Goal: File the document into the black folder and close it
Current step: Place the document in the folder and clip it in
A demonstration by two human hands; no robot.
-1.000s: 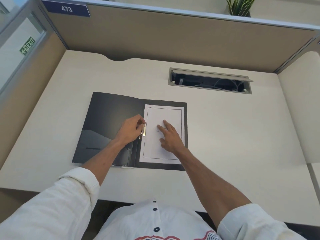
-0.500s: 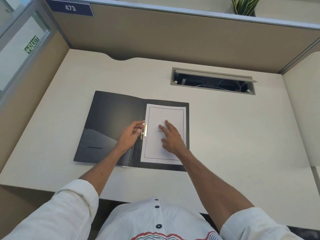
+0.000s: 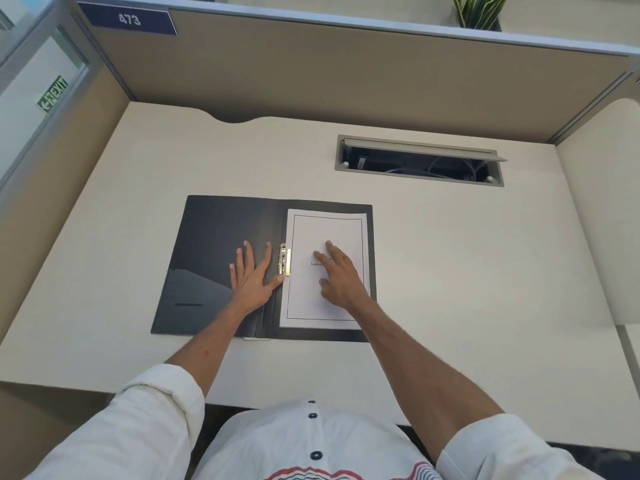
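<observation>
Sleeves of white cloth [image 3: 149, 410] fill the near edge, rolled back on both forearms, and both reach out over the pale cream table [image 3: 450, 271]. On it lies the black plastic folder [image 3: 221, 237], spread wide open and flat. Left hand [image 3: 251, 277] rests palm down on the folder's left inner cover, fingers splayed, gripping nothing, thumb tip just beside the gold metal clip [image 3: 285, 259] at the folder's spine. Right hand [image 3: 341, 275] presses fingertips onto the white printed document [image 3: 325, 237], fingers loosely spread, nothing pinched. That document sits on the folder's right half, its left edge under the clip. Beyond the folder, to its right, an open grey cable hatch [image 3: 419, 160] in the table. Farther still, the tan partition wall [image 3: 346, 77] with a blue "473" plate [image 3: 129, 19].
</observation>
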